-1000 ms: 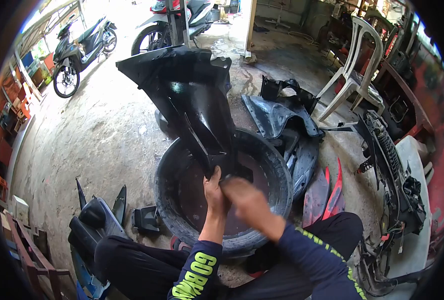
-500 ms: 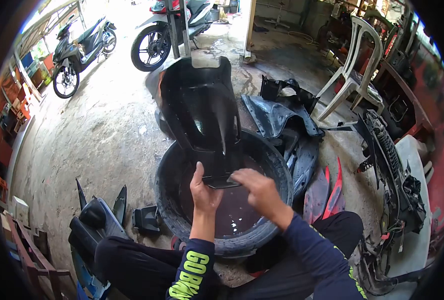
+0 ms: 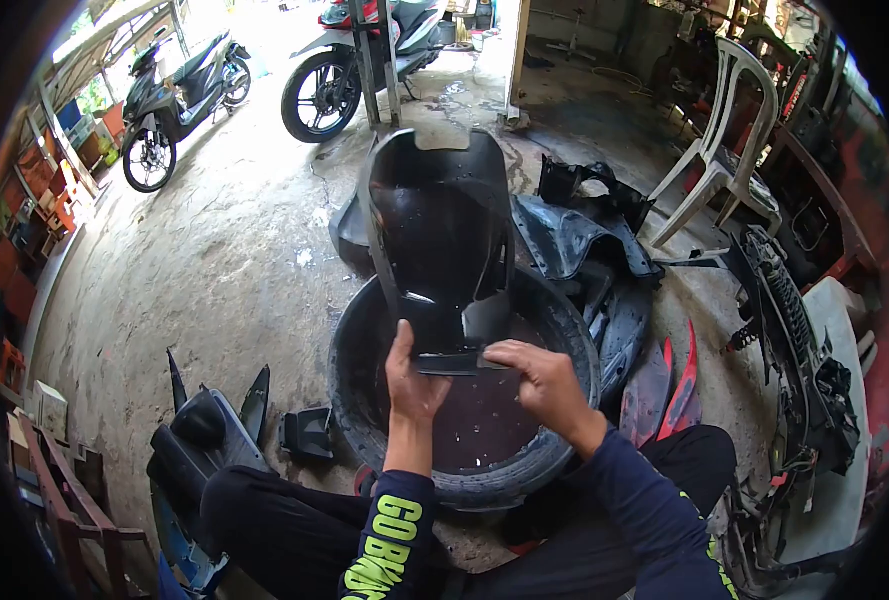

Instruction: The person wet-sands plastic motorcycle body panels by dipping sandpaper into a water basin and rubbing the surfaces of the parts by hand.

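Observation:
A glossy black plastic motorcycle panel (image 3: pixel 439 230) stands tilted up over a round black tub (image 3: pixel 352 405). My left hand (image 3: pixel 416 388) is closed on the panel's near end, thumb along its left side and fingers underneath. My right hand (image 3: pixel 546 385) is at the near right corner of the panel, fingers pinched on a small grey piece of sandpaper (image 3: pixel 488 360), mostly hidden by the fingers. Dark, murky water (image 3: pixel 484 425) with a few bright specks fills the tub's bottom.
Black and grey body panels (image 3: pixel 576 240) lie behind the tub on the right, with red-edged panels (image 3: pixel 676 390) nearer. More dark panels (image 3: pixel 199 425) lie at left beside a small black part (image 3: pixel 306 434). A plastic chair (image 3: pixel 719 160) and parked motorbikes (image 3: pixel 179 100) stand farther off.
The view has shifted, so the scene sits further right. The panel is turned more upright and straighter toward me. My right hand has stayed at its near edge, fingers now flatter along the corner.

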`<move>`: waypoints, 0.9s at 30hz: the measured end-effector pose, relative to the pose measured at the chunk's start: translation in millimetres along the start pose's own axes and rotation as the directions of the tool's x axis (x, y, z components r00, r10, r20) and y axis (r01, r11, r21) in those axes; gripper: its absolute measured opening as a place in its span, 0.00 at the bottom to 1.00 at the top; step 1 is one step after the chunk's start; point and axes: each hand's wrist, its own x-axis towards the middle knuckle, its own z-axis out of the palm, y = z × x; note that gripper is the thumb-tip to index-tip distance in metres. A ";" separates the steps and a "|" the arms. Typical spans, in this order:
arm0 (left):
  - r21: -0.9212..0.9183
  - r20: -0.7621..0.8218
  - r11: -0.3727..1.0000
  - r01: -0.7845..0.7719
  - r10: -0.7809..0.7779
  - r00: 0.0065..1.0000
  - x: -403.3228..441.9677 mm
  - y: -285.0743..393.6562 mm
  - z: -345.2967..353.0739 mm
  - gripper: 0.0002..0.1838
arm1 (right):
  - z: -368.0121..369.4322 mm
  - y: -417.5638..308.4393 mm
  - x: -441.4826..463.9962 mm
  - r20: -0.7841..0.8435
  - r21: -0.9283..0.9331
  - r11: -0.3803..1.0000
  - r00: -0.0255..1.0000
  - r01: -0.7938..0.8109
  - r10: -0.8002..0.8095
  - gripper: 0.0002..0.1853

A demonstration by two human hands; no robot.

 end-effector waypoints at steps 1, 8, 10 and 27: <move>0.012 -0.004 1.000 0.009 -0.009 1.000 0.8 -3.1 7.4 0.25 | -3.6 12.2 -2.2 0.061 0.035 0.999 0.998 -0.026 0.024 0.25; 0.277 -0.105 0.959 -0.060 0.093 0.990 -3.7 -33.6 4.3 0.16 | 21.2 -10.8 -6.0 0.197 -0.304 0.943 0.977 0.134 -0.075 0.24; 0.247 -0.192 0.961 -0.122 0.171 0.966 -1.9 -33.4 23.4 0.17 | 6.7 1.7 -4.7 0.165 -0.249 0.968 0.983 -0.039 0.082 0.23; 0.087 -0.031 0.992 -0.090 0.093 0.995 0.6 -11.3 13.7 0.22 | 6.7 7.3 -2.8 0.061 -0.149 0.980 0.988 -0.130 0.140 0.26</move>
